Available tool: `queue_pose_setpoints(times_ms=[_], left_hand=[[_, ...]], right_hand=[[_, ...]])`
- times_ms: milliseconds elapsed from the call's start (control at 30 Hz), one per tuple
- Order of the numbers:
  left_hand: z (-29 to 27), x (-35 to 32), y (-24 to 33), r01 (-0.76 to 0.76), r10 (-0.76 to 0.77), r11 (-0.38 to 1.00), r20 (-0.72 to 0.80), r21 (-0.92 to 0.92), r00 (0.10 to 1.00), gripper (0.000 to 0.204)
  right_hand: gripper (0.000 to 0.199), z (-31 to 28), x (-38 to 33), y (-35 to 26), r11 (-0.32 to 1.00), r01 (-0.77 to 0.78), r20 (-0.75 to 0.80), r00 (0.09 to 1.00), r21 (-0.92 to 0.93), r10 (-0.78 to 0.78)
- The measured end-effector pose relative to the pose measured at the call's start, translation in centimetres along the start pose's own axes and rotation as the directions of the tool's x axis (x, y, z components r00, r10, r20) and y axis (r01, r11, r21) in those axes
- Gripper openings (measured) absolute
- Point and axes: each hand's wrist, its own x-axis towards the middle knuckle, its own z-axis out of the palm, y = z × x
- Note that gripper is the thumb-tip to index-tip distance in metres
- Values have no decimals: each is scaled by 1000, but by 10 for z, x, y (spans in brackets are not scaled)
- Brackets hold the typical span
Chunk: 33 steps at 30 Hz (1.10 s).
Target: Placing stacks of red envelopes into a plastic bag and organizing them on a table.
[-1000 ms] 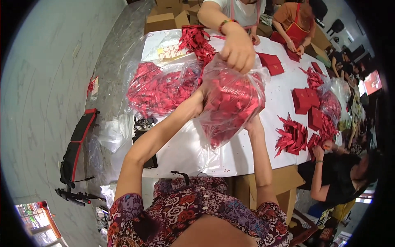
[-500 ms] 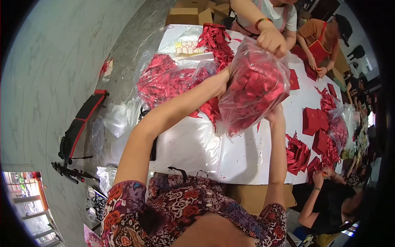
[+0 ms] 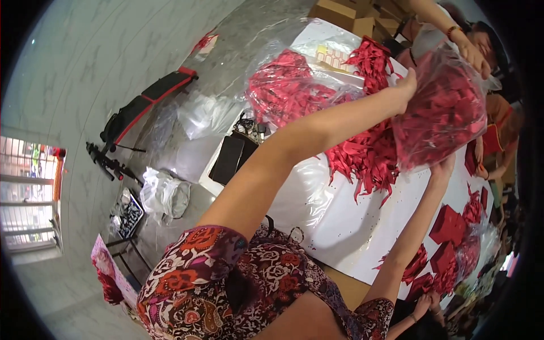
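Observation:
I hold up a clear plastic bag stuffed with red paper pieces, high over the white table. My left hand grips the bag's left side. My right hand holds it from underneath. Another person's hand grasps the bag's top from across the table. Below the bag, a heap of loose red strips lies on the table.
A second clear bag of red pieces lies at the table's far left. Stacks of red folded paper sit at the right. Cardboard boxes stand beyond. On the floor lie white plastic bags and a black-and-red folded frame.
The bag has risen further and shifted right with both my hands; the other person's hand stays on its top. My view has tilted, showing more floor at the left.

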Motion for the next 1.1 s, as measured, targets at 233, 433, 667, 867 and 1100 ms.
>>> queue_pose_setpoints(times_ms=[233,433,667,867,1100], left_hand=[[3,33,-20,-441,723,528,-111,726,682,51],[-16,-26,-77,-625,797,376,106,684,595,32],[-168,-197,-175,-419,799,182,114,890,590,47],[-279,-356,-233,230,860,144,-237,962,453,52],[-329,-386,-236,582,819,130,-418,803,394,115]], right_hand=[[37,3,50,-17,984,154,16,988,-85,-153],[42,15,23,23,828,279,-257,860,-486,-441],[28,-27,-65,214,792,109,33,993,-601,-112],[12,27,-198,349,738,-167,-74,985,-654,157],[21,94,-201,410,542,62,169,974,-838,150]])
